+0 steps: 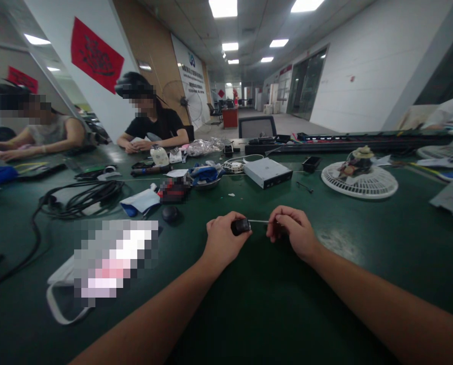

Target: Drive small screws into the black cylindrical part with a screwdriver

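Note:
Fingers and thumb of my left hand (223, 235) are closed around a small black block-like object (242, 226) above the green table. A thin pale metal shaft (258, 221) runs level from beside this object to my right hand (290, 229). The right fingers are curled round the shaft's other end, like a slim screwdriver, but its handle is mostly hidden. Whether the shaft's tip enters the black object or only touches it, I cannot tell. A round black disc-like thing (169, 214) lies to the left of my left hand.
Beyond my hands stand a silver optical drive (268, 171) and a white fan grille with a motor (359, 180). A blurred-out phone-like screen (115, 261) with a white strap, coiled black cables (79, 198) and a blue-white packet (140, 201) lie left. Two people sit across the far left.

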{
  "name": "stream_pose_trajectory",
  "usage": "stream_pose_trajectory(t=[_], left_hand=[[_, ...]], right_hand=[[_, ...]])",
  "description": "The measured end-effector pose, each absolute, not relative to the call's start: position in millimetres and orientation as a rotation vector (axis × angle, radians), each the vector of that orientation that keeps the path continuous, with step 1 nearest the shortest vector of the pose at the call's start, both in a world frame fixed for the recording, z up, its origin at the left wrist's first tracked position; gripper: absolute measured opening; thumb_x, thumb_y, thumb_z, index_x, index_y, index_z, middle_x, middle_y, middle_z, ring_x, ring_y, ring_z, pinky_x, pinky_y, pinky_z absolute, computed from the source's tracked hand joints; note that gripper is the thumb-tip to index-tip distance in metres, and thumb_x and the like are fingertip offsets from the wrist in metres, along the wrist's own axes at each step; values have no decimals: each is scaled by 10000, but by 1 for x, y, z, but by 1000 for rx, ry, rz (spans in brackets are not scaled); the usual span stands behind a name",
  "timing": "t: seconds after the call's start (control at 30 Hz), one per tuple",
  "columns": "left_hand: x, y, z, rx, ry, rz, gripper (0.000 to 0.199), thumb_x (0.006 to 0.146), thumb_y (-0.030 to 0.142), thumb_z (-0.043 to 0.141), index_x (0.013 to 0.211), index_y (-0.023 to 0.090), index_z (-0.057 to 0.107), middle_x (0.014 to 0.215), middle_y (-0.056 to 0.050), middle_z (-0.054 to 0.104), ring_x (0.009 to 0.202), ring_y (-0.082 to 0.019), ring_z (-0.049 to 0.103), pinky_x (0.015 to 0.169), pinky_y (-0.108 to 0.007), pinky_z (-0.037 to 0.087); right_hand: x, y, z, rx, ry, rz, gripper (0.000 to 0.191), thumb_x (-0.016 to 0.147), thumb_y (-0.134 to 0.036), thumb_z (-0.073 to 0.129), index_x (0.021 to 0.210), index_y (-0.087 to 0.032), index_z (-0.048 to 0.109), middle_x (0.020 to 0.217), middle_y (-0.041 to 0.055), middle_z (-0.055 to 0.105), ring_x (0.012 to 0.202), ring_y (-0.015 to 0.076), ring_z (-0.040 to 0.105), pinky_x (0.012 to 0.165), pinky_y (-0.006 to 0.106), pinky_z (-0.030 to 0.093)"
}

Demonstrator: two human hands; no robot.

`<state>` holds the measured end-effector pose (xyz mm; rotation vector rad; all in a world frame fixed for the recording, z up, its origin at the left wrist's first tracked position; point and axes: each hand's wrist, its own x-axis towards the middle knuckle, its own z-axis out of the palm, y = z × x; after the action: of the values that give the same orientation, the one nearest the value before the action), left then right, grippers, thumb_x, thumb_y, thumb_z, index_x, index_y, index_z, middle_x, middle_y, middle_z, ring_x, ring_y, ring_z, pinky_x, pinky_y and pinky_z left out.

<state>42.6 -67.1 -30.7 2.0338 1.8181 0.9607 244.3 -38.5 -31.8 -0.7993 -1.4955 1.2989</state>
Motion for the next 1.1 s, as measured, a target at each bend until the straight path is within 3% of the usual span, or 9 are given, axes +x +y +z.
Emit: stream_pose_trajectory(t=[0.1,0.23,0.33,0.47,0.57,0.8,1.1], left_hand=[[42,-67,-30,1990,1819,978,275,763,330,760,1021,279,679,1022,-17,725,1008,-247,655,971,-470,452],[43,-67,-28,1981,1843,950,291,756,329,764,1029,276,681,1030,-19,724,1021,-255,652,978,-478,451],[43,-67,-28,2010,1835,952,283,753,315,762,1021,272,679,1023,-14,726,1020,-252,652,976,-471,450],[44,-67,-29,2042,1829,960,263,752,299,760,1000,267,681,1002,-11,728,1008,-247,654,961,-457,455],[44,-67,-30,2046,1832,950,264,748,297,765,997,266,682,1002,-14,727,1008,-249,652,952,-451,458],[45,-69,-26,2081,1776,922,263,738,281,778,986,271,692,993,-2,730,993,-240,649,941,-438,457],[47,-71,-24,2213,1616,867,308,702,319,827,983,289,705,993,9,731,993,-244,641,983,-463,410]], right_hand=[[245,-36,-33,-875,-1322,1032,257,948,-428,498,876,-205,604,711,35,684,523,151,586,480,273,392],[248,-28,-36,-1127,-1367,801,375,951,-541,497,863,-211,652,533,-11,543,476,159,509,466,282,352],[247,-27,-39,-1252,-1630,658,294,928,-470,565,794,-224,654,587,-3,574,529,167,520,517,294,360],[243,-28,-44,-1305,-1949,404,72,807,-259,700,863,-246,657,792,25,665,742,214,600,656,324,416],[242,-29,-44,-1273,-2007,441,94,808,-187,673,871,-252,650,834,19,690,782,216,631,709,343,449],[244,-37,-37,-950,-1858,770,126,806,-210,715,883,-246,621,936,15,730,864,207,686,806,363,516],[244,-38,-38,-874,-1899,820,118,814,-191,694,847,-238,591,904,10,718,853,201,684,811,355,511]])
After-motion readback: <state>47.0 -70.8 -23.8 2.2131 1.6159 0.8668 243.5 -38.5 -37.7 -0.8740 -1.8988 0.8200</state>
